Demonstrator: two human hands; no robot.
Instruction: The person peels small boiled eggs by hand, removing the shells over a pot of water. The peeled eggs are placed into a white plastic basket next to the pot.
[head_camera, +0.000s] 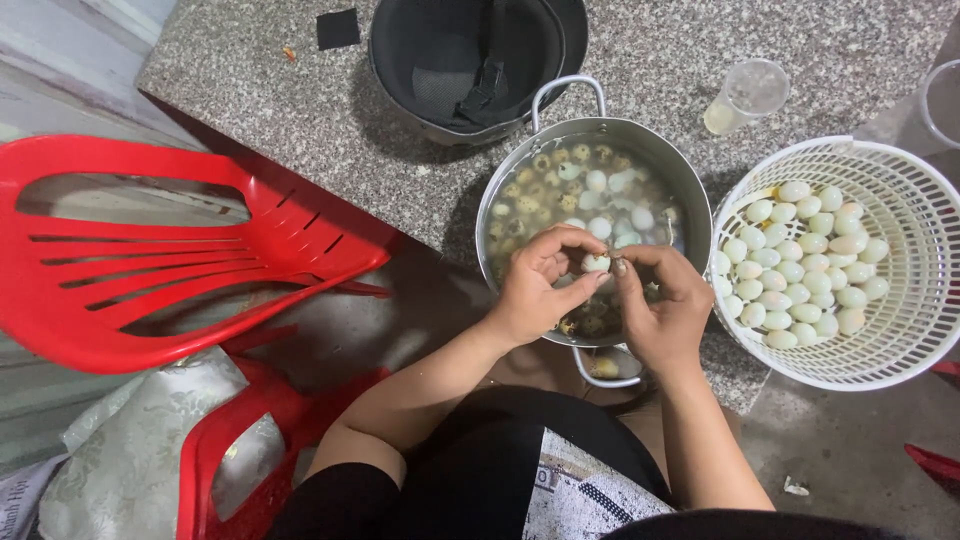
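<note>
- Speckled grey stone surface (300, 110) carries a steel pot (690, 180) of water and a white plastic basket (900, 330) of peeled eggs.
- Left hand (535, 285) and right hand (660, 305) pinch one small pale egg (597, 263) over the pot, apparently mid-peel.
- Stripping remaining shell calls for light thumb pressure.

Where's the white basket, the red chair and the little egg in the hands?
basket (905, 350), head view, its lower white wall
chair (150, 160), head view, its top red rail
egg (596, 263), head view, its white middle
</note>
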